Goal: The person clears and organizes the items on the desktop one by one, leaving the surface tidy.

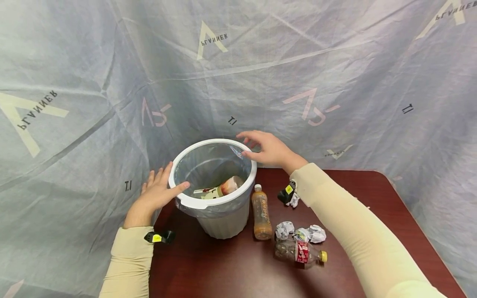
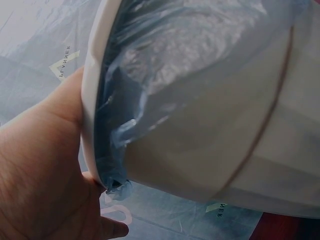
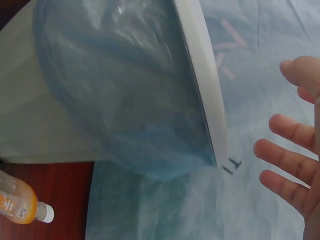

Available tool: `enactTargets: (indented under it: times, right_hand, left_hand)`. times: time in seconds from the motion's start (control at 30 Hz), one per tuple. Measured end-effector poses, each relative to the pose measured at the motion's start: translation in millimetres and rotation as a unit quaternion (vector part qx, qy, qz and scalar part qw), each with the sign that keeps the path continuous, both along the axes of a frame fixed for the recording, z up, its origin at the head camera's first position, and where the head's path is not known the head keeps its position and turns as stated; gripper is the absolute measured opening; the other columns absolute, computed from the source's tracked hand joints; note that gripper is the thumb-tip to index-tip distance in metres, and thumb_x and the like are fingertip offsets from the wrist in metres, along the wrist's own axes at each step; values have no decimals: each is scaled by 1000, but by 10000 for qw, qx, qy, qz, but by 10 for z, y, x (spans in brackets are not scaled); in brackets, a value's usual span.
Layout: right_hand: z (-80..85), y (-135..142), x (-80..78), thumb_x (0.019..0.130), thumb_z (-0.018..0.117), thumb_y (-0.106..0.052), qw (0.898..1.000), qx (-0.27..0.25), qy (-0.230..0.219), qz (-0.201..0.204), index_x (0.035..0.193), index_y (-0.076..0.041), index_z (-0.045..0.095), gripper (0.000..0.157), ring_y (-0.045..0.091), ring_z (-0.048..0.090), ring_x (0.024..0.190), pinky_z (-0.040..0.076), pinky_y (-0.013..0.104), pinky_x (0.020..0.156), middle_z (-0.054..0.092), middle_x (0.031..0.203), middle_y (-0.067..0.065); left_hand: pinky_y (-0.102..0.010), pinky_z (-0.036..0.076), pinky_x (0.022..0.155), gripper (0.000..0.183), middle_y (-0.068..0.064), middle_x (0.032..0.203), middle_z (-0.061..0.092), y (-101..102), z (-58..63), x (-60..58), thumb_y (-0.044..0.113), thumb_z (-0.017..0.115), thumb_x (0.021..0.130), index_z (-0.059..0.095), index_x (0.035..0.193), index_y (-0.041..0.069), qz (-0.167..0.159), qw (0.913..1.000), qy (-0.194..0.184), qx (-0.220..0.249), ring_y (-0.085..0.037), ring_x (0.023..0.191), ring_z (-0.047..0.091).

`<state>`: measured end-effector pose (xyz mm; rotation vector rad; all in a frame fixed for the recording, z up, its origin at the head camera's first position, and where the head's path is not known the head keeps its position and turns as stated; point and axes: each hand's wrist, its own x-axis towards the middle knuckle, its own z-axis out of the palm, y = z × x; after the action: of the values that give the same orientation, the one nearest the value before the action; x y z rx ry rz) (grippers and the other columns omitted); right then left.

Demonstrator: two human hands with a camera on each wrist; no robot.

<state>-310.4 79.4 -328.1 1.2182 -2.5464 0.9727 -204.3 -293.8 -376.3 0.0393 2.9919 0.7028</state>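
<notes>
In the lined bin (image 1: 223, 225) on the desk (image 1: 208, 269), packaging (image 1: 231, 185) was already contained; an orange bottle (image 1: 262, 217), a red-labelled bottle (image 1: 302, 251) and crumpled papers (image 1: 285, 229) were left outside. The left grip (image 1: 154, 196) was spread against the rim (image 1: 191, 203), the right grip (image 1: 272, 150) held beside it, fingers apart.

Smooth plastic in a low sheen forms the trash bin (image 1: 223, 227) and its rim (image 1: 192, 203), lined by a filmy plastic bag (image 2: 185, 45) whose crinkled surface glints in the light. Clear, shiny plastic makes up the orange-tinted drink bottle (image 1: 262, 216) and the red-labelled soda bottle (image 1: 286, 248), the latter topped by a yellow plastic cap (image 1: 323, 256). Rough, matt paper balls (image 1: 317, 234) sit on a polished, wood-look tabletop (image 1: 223, 271). Creased, dull-finished sheeting (image 1: 242, 93) hangs as a printed backdrop, while soft, matt cloth sleeves (image 1: 130, 265) gather in folds.
</notes>
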Motion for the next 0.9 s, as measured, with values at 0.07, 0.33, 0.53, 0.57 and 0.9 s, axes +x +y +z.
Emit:
enactTargets:
  times: [0.07,0.33,0.53,0.57,0.9]
  right_hand:
    - [-9,80,-17,96,70,-34,9997,-190,-44,-124,144,-23,56,51,29,66,110,51,47,94,64,120,3]
    - [-125,395,-78,95,73,-27,9947,-746,-389,-593,144,-23,56,52,27,67,105,51,52,94,64,120,9]
    - [-344,548,-118,96,71,-29,9839,-1263,-795,-984,145,-25,55,51,28,67,106,52,51,96,64,121,13]
    - [-392,565,-124,96,71,-30,9819,-1326,-835,-1061,145,-25,54,51,28,66,106,51,52,96,64,121,12]
    - [-1142,572,-145,95,72,-31,9627,-1469,-1547,-1664,149,-17,48,61,39,66,109,53,54,91,62,128,23]
  left_hand:
    - [-76,-1,111,109,-30,165,0,0,4,2,79,48,89,-7,164,23,-5,10000,4,14,-51,150,-14]
    - [-76,-1,112,108,-30,165,0,4,9,4,78,49,90,-7,164,23,-12,10000,5,12,-52,150,-14]
    - [-76,-1,111,108,-31,165,1,2,5,6,78,49,90,-6,164,23,-5,10000,20,31,-52,149,-13]
    - [-76,-1,111,108,-31,165,2,3,6,7,77,49,90,-6,164,23,-4,10000,27,31,-52,149,-13]
    - [-76,0,111,107,-31,165,2,9,-4,5,77,49,90,-6,164,23,-1,10000,23,12,-52,149,-13]
